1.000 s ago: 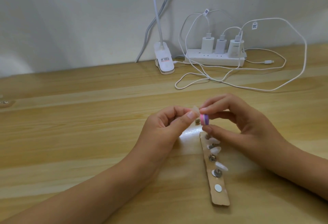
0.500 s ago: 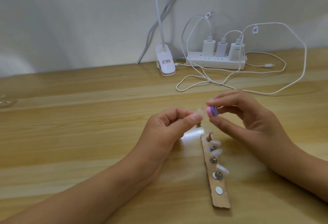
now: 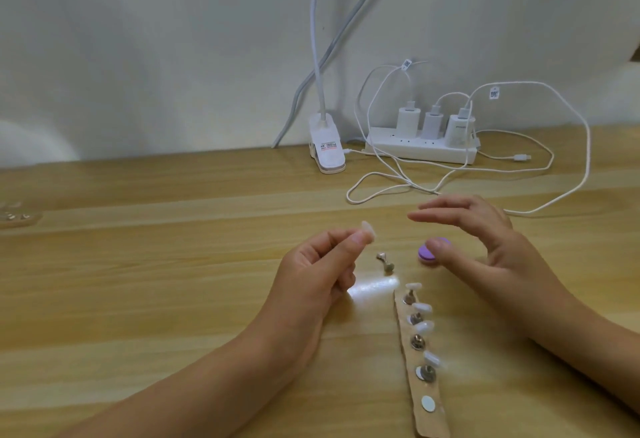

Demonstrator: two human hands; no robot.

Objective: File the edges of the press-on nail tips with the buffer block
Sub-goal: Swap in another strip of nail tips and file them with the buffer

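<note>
Pinching with thumb and forefinger, the left hand (image 3: pixel 318 267) holds one translucent press-on nail tip (image 3: pixel 367 229) above the middle of the desk (image 3: pixel 173 281). The tip's long axis slants up and rightward, and its free end points toward the far edge. The right hand (image 3: pixel 485 247) is spread loose, fingers straight and gripping nothing. Its thumb tip overlaps the right side of the buffer block (image 3: pixel 425 254), a round purple disc lying flat on the desk; whether the thumb presses it I cannot tell.

A loose metal stud (image 3: pixel 385 262) lies on its side between the hands. Nearer the front edge is a cardboard strip (image 3: pixel 431 423), its long axis running from below the block toward the near edge. Studs stand along it, and the mounted nail tips (image 3: pixel 422 307) point rightward. At the far edge sit a clip lamp base (image 3: pixel 327 146) and a power strip (image 3: pixel 420 151).
</note>
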